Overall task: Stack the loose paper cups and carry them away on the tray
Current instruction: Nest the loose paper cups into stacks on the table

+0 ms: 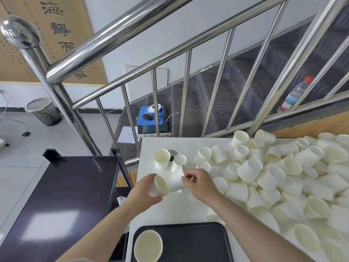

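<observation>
The tray (190,241) is cut off by the bottom picture edge; its near rim is not visible. The cup on the tray (148,246) is cut at its lower side by the same edge. The cup pile (294,178), right of the tray, runs past the right edge; its extent cannot be told. The left hand (145,191) covers the base of the held cup (158,186). The right hand (201,183) hides part of a second cup (175,181).

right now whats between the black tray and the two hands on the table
Head view: mostly bare white table, apart from one fallen cup at the tray's far right corner, below the right hand; left hand.
</observation>
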Available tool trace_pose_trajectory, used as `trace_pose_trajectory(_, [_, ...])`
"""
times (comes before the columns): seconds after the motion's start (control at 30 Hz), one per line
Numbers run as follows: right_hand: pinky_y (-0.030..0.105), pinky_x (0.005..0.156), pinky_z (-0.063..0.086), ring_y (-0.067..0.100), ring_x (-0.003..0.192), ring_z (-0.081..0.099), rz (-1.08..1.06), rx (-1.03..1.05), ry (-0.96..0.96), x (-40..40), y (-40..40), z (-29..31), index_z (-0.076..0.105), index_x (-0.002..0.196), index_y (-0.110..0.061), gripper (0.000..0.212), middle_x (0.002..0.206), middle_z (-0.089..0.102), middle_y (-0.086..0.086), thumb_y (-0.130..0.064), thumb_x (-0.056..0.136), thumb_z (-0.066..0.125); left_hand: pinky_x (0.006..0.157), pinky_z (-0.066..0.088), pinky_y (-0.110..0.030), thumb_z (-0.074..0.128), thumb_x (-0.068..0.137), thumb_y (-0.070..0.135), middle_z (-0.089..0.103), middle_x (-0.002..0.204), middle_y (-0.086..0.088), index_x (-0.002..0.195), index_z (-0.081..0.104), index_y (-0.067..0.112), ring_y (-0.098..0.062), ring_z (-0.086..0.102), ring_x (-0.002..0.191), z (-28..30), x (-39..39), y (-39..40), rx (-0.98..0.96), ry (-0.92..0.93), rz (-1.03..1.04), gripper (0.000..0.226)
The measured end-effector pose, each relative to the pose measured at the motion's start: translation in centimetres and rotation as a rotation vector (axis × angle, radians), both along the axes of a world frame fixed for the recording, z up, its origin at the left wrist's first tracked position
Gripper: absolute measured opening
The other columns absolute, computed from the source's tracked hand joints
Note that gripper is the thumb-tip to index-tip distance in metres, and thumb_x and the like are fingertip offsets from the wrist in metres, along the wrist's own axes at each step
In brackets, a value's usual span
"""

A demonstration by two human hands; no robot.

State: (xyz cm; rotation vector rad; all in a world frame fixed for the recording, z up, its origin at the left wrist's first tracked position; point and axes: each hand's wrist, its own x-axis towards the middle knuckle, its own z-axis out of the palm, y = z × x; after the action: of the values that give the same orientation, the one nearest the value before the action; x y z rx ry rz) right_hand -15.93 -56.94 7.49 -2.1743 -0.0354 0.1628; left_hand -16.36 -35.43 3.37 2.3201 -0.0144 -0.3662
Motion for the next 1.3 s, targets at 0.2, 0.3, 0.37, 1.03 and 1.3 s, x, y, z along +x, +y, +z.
trace_pose_trajectory(0.2, [0.028,0.054,0.031,0.01,0.053,0.033,0.18,-0.077,0.004,0.0,1.2,-0.4,0.06,0.069,-0.006,0.03,0.059,0.043,0.004,-0.027,0.089,0.055,0.094,0.044,-0.028,0.08,0.068,0.032,0.054,0.117,0.016,0.143,0.031,0.028,-0.01,0.053,0.109,0.4,-0.3,-1.5,-0.016,-0.028,-0.093,0.09])
trace_pose_trajectory(0.3, [0.026,0.054,0.027,0.009,0.054,0.031,0.257,-0.066,0.017,-0.4,1.8,-0.5,0.051,0.062,-0.009,0.036,0.06,0.038,0.003,-0.028,0.093,0.052,0.08,0.051,-0.027,0.082,0.066,0.028,0.055,0.108,0.018,0.138,0.037,0.027,-0.009,0.057,0.098,0.5,-0.3,-2.1,-0.122,-0.031,-0.032,0.085])
trace_pose_trajectory(0.37, [0.025,0.054,0.025,0.01,0.055,0.029,0.295,-0.055,0.038,-0.6,2.0,-0.7,0.038,0.059,-0.01,0.043,0.059,0.033,0.002,-0.028,0.096,0.05,0.075,0.052,-0.024,0.083,0.067,0.026,0.054,0.104,0.022,0.133,0.04,0.031,-0.004,0.058,0.096,0.8,-0.2,-2.4,-0.175,-0.045,0.005,0.079])
trace_pose_trajectory(1.03, [0.032,0.064,0.035,0.029,0.094,0.06,0.25,-0.749,0.107,4.0,1.5,-5.1,0.047,0.11,-0.015,0.032,0.096,0.052,0.004,-0.043,0.093,0.047,0.08,0.034,-0.027,0.065,0.08,0.02,0.033,0.137,0.008,0.137,0.024,0.026,-0.016,0.043,0.123,-0.7,0.0,-2.2,0.38,0.013,-0.15,0.071])
trace_pose_trajectory(1.3, [0.031,0.046,0.02,0.028,0.072,0.045,0.231,-0.755,0.055,4.7,1.6,-5.7,0.039,0.084,-0.015,0.01,0.078,0.044,0.002,-0.022,0.09,0.043,0.096,0.041,-0.032,0.07,0.072,0.058,0.031,0.142,0.013,0.143,0.019,0.033,-0.014,0.041,0.127,-1.5,0.5,-1.2,0.314,0.062,-0.202,0.091])
